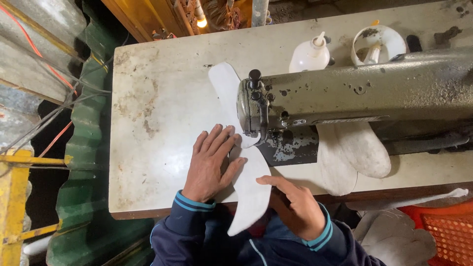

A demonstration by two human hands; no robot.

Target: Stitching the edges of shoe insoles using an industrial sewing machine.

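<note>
Left hand (211, 165) flat, fingers spread wide, palm down on the table, fingertips pressing the long curved white fabric strip (249, 182) just left of the needle area. Right hand (295, 207) at the table's near edge, index finger extended and resting on the strip's right side, other fingers curled; whether the thumb pinches the fabric from below, can't tell, it's hidden.

The strip runs from behind the machine head, under it, then forward between both hands and overhangs the near table edge toward the person's lap.

Old grey-green metal industrial sewing machine (354, 93) lies across the right half of the worn white table top (157, 98); its dark scuffed bed plate (290, 148) sits just right of the left hand. Needle itself too small to make out.

Stack of white sole-shaped padded pieces (350, 155) lies right of the bed plate, partly under the machine arm. Behind the machine: white plastic squeeze bottle (309, 55) and cut-open white plastic container (378, 45). Orange plastic mesh crate (443, 226) at lower right, below the table.
</note>
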